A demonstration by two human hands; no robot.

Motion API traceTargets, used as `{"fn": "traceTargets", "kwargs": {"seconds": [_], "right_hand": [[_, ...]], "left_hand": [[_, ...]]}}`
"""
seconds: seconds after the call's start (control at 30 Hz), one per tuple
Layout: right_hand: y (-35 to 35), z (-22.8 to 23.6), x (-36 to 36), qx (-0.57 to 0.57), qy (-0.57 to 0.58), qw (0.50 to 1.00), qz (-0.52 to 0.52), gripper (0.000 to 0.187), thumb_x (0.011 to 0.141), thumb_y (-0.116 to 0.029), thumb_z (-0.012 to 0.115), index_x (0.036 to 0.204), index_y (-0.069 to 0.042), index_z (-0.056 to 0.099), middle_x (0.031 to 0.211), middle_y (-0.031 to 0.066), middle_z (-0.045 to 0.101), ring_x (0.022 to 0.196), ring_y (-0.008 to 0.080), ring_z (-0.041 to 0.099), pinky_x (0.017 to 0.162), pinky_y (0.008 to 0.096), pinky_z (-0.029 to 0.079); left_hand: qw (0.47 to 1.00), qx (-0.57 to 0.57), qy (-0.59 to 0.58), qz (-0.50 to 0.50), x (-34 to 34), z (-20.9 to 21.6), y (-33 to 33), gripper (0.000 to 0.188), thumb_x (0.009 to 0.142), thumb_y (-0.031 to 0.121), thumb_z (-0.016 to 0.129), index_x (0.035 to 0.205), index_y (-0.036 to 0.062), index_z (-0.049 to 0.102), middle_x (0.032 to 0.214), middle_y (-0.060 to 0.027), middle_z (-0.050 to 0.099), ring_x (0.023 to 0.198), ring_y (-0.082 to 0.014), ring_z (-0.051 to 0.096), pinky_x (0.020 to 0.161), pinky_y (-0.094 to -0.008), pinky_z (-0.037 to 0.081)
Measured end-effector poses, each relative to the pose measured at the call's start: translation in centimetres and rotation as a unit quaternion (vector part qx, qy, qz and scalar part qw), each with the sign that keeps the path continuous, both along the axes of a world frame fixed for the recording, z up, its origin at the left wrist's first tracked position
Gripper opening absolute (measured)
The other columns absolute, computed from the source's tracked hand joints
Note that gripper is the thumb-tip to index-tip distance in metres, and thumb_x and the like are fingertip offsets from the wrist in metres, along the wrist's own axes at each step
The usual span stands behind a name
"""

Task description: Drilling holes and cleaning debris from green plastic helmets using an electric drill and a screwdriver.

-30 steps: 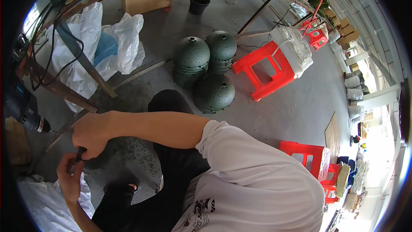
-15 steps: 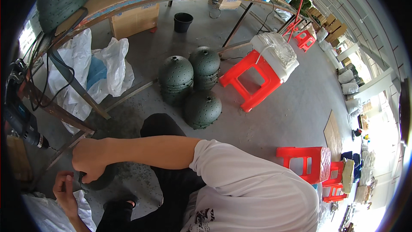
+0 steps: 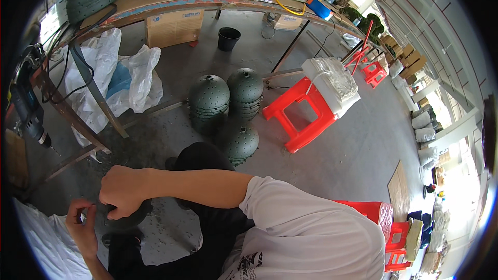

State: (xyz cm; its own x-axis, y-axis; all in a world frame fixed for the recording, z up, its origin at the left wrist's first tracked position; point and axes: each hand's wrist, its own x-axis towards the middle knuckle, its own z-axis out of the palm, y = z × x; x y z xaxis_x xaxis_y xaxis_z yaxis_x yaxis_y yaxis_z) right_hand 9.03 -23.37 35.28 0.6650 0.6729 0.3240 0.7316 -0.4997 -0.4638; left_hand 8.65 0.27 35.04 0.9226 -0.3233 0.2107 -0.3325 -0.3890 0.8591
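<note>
My right hand (image 3: 124, 191), its forearm crossing from the right, is curled into a fist with the fingertips turned away; whatever it holds is hidden. Just left of it and lower, my left hand (image 3: 83, 225) has thumb and forefinger pinched together, and anything between them is too small to name. Beneath my right hand a dark rounded thing (image 3: 136, 214) shows partly by my legs. A dark power drill (image 3: 28, 106) with a thin bit hangs at the left, above and apart from both hands.
Stacks of green perforated domes (image 3: 209, 93) stand on the floor ahead, beside a red stool (image 3: 301, 115) carrying a white container. A workbench (image 3: 218, 1) with more domes runs across the far side. White plastic sacks (image 3: 98, 80) lie under it, near a black bucket (image 3: 228, 39).
My left thumb and forefinger have closed into a pinch. Both hands have shifted slightly right in the picture, and the view has tilted a little.
</note>
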Motion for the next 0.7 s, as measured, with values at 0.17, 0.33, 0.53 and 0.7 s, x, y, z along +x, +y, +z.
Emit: {"fn": "traceTargets", "kwargs": {"seconds": [0.17, 0.33, 0.53, 0.7], "right_hand": [[-2.0, -0.3, -3.6, -0.005, 0.011, 1.0, 0.003, 0.038, 0.073, -0.041, 0.07, 0.069, -0.004, 0.069, 0.064, 0.0157, 0.065, 0.07, 0.0383, 0.067, 0.064, 0.0466, 0.051], [-2.9, -0.3, -6.6, 0.027, 0.009, 0.999, 0.024, 0.04, 0.072, -0.043, 0.07, 0.069, -0.003, 0.07, 0.065, 0.0165, 0.066, 0.07, 0.0387, 0.067, 0.064, 0.0464, 0.051], [-4.8, -0.4, -7.9, 0.027, 0.032, 0.999, 0.013, 0.038, 0.071, -0.042, 0.069, 0.067, -0.004, 0.07, 0.065, 0.0165, 0.066, 0.07, 0.0387, 0.066, 0.063, 0.0466, 0.051], [-3.9, -0.3, -9.2, 0.064, -0.023, 0.998, 0.018, 0.036, 0.072, -0.041, 0.068, 0.066, -0.006, 0.07, 0.063, 0.0149, 0.065, 0.07, 0.0381, 0.066, 0.062, 0.0474, 0.051]], "left_hand": [[0.999, 0.031, 0.032, 0.03, -4.0, -1.3, -0.2, 0.016, 0.097, 0.011, 0.058, 0.086, -0.0007, 0.06, 0.084, -0.0042, 0.06, 0.08, -0.0114, 0.053, 0.078, -0.0265, 0.043], [0.997, -0.034, 0.064, -0.014, -8.2, -3.3, 0.6, 0.037, 0.105, 0.031, 0.047, 0.094, -0.002, 0.062, 0.091, -0.0049, 0.062, 0.086, -0.0141, 0.056, 0.082, -0.0297, 0.045], [0.996, 0.064, 0.049, -0.047, -13.2, -0.8, -4.5, 0.046, 0.089, 0.019, 0.072, 0.126, -0.0017, 0.054, 0.111, -0.0087, 0.061, 0.103, -0.0176, 0.058, 0.092, -0.031, 0.044], [0.986, -0.063, 0.145, -0.046, -13.2, -2.7, -3.8, 0.04, 0.085, 0.011, 0.075, 0.118, -0.003, 0.057, 0.106, -0.0048, 0.062, 0.098, -0.012, 0.056, 0.088, -0.0273, 0.043]]}}
